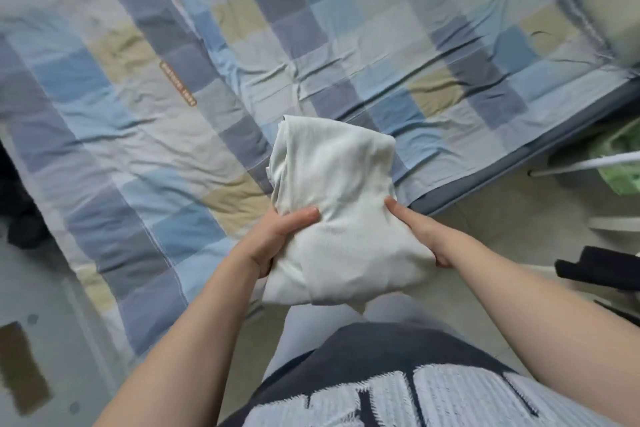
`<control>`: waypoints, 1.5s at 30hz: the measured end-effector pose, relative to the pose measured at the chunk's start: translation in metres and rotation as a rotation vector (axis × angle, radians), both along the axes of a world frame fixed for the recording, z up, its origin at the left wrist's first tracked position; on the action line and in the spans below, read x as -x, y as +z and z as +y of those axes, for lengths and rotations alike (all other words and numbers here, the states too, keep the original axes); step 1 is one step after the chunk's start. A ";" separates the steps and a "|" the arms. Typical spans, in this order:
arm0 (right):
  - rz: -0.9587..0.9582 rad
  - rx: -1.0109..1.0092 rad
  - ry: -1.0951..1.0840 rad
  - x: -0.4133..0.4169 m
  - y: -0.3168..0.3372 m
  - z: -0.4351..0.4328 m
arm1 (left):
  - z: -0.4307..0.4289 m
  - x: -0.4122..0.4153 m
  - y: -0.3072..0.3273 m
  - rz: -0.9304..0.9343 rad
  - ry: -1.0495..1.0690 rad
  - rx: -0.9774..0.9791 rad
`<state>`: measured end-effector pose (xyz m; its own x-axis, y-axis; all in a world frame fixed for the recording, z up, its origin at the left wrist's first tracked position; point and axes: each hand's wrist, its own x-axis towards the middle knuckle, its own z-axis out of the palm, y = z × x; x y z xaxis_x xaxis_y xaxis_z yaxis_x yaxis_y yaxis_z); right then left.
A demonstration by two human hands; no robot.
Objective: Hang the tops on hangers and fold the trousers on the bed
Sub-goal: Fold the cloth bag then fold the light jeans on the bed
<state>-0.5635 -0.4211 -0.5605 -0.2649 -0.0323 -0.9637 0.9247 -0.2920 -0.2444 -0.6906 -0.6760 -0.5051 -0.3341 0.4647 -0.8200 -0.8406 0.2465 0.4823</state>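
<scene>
2 hands clamp 1 folded white garment (337, 198) from either side, held in the air in front of the body. Left hand (277, 236): thumb on top of the cloth, fingers hidden underneath, so a firm grip. Right hand (424, 234): thumb on top, fingers curled round the near-right edge. Neither is slack. Top or trousers: cannot tell, the folds hide it; it reads as already folded into a bundle.

Key relation: the bundle's long axis runs away from the person, near end low over the thighs, far end up over the bed (138, 121). The bed lies ahead and to the left, and its edge cuts diagonally just right of the bundle's far end, with floor (502, 208) beyond. So the far half hangs over the checked cover and the near half over floor and legs. Left hand is on the bed side, and the right hand is nearer the bed edge.

Judgement: setting it down needs a short forward-and-left push, long axis kept as is, both hands lowering together so the folds do not slip.

Green basket (621, 163) sits far right, well apart from the hands.
</scene>
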 end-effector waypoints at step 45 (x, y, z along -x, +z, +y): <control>0.265 -1.415 -1.663 -0.762 0.295 0.131 | 0.518 -0.674 0.266 0.502 -1.277 -0.847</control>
<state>0.1983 -0.2906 -0.2656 0.6086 0.7884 -0.0896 0.0142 -0.1237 -0.9922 -0.0169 -0.1583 -0.2387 0.4648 0.8761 -0.1283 -0.0288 0.1598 0.9867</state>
